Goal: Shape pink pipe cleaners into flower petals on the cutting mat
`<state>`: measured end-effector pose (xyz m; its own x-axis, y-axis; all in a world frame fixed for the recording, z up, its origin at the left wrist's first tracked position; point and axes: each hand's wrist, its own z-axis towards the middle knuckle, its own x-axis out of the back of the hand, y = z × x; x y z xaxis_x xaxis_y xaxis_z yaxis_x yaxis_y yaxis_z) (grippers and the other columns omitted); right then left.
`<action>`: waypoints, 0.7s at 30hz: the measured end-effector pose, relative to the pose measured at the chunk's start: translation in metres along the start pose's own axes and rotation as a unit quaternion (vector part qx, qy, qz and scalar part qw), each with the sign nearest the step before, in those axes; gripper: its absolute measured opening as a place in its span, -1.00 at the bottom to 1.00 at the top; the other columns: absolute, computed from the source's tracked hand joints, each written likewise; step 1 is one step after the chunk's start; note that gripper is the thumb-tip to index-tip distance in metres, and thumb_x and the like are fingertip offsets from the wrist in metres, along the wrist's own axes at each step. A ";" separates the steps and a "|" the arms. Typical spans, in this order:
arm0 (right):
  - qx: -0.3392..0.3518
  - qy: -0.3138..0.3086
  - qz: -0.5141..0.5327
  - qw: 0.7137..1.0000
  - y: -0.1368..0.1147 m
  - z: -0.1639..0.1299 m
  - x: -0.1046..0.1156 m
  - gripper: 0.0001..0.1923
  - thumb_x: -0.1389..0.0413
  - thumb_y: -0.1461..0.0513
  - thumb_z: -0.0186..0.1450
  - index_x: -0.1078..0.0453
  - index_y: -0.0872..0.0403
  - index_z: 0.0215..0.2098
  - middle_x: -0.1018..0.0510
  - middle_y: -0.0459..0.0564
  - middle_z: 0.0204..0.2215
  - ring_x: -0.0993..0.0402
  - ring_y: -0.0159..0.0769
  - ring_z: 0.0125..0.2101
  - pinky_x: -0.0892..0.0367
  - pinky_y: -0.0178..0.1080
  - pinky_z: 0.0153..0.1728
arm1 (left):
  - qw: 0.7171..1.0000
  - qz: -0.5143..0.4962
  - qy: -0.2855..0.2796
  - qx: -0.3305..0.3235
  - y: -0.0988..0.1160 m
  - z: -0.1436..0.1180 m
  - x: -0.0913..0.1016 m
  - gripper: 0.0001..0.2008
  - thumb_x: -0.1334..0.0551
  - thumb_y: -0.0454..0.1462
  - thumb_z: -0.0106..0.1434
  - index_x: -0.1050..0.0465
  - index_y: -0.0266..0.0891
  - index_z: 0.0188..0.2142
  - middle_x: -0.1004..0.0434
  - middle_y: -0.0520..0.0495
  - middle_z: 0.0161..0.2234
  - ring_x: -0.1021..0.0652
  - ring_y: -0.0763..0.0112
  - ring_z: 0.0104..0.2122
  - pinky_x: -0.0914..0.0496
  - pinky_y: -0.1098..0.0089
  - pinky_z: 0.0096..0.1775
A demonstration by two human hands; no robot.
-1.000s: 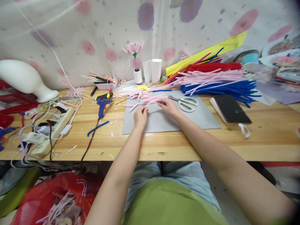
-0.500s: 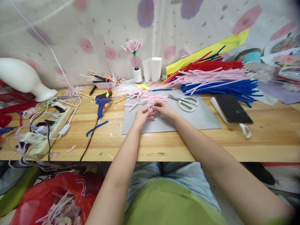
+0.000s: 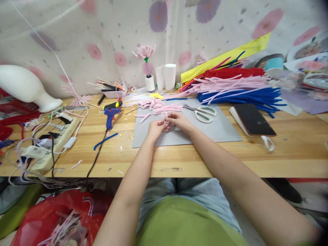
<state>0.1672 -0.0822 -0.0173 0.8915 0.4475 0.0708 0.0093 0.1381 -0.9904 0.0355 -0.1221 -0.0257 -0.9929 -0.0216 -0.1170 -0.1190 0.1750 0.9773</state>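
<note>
Over the grey mat, my left hand and my right hand meet with fingers closed around a small pale pink pipe cleaner bent into a loop. Its lower part is hidden by the fingertips. Just behind the hands lie cut pink pipe cleaner pieces and several folded pink petal shapes. Scissors with pale handles rest on the mat to the right of my right hand.
A blue glue gun and a power strip with tangled cables are on the left. Bundles of pink, red and blue pipe cleaners lie at the back right, near a phone. A pink pipe cleaner flower stands behind.
The fingers of both hands have shifted slightly around the pink loop, and my left hand's fingers are now curled closer to my right hand. Nothing else has visibly moved.
</note>
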 end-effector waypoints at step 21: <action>-0.060 0.073 0.128 0.987 0.006 0.009 0.005 -0.73 -0.10 0.07 0.09 -0.31 0.10 -0.58 -0.33 -0.14 -0.62 -0.20 -0.46 -0.57 -0.16 -0.33 -0.50 | 1.000 0.016 -0.012 0.020 0.003 -0.007 -0.014 -0.39 -0.25 -0.46 0.02 -0.13 -0.38 0.08 -0.51 0.02 -0.57 -0.52 0.49 -0.59 -0.44 0.44 -0.42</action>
<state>0.1681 -0.0712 -0.0219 0.9276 0.3202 -0.1922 -0.1783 -0.0724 -0.9813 0.0491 -0.1283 -0.0196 -0.9958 0.0084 -0.0907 -0.0868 0.2152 0.9727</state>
